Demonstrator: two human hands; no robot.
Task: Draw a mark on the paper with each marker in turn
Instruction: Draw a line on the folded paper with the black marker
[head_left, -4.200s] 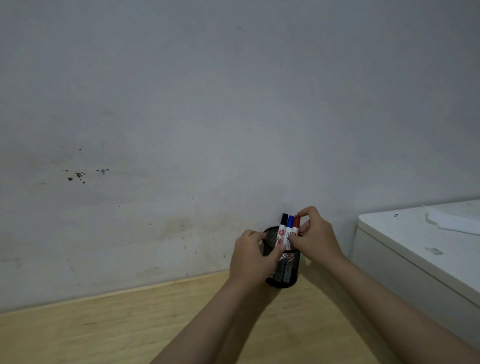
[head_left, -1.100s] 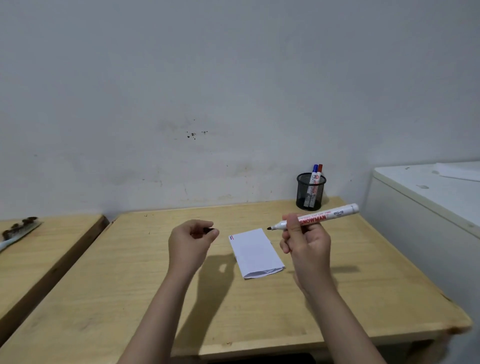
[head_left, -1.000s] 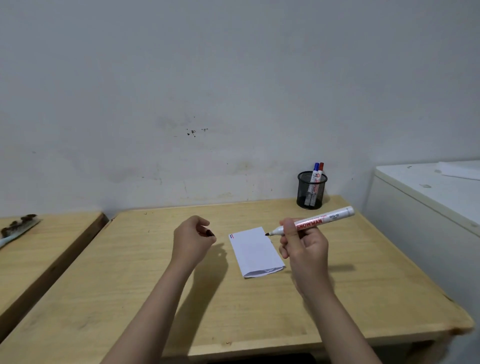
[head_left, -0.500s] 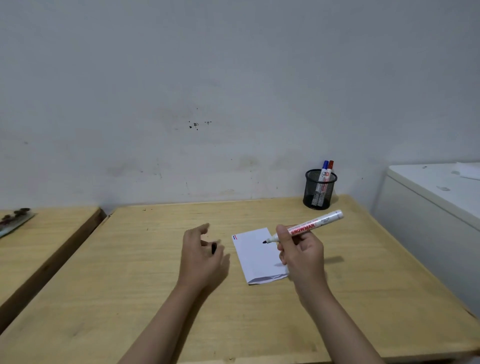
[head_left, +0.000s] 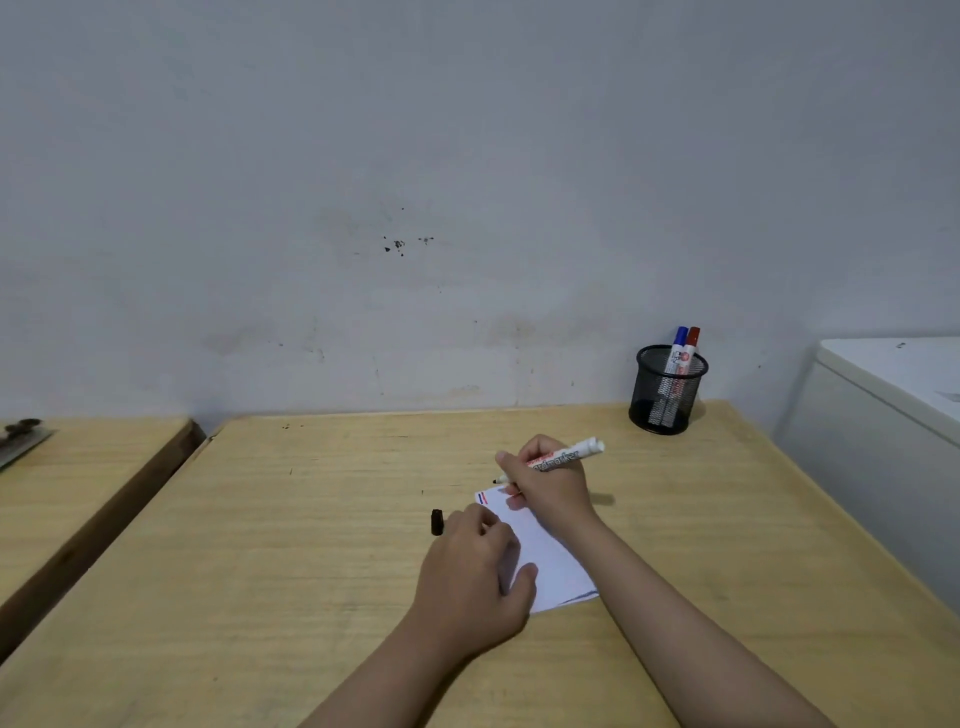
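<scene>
On the table, the left hand pins the paper; the right hand grips the marker, tip just beyond the paper's far edge.

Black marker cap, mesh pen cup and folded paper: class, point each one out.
black marker cap (head_left: 437, 522), head view, middle of its side.
mesh pen cup (head_left: 666, 396), head view, front wall.
folded paper (head_left: 550, 564), head view, bare middle.

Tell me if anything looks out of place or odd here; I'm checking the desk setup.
Little stands out. The black cap lies loose on the table, left of the paper. The paper sits askew to the table edge, and the wall has dark specks.
</scene>
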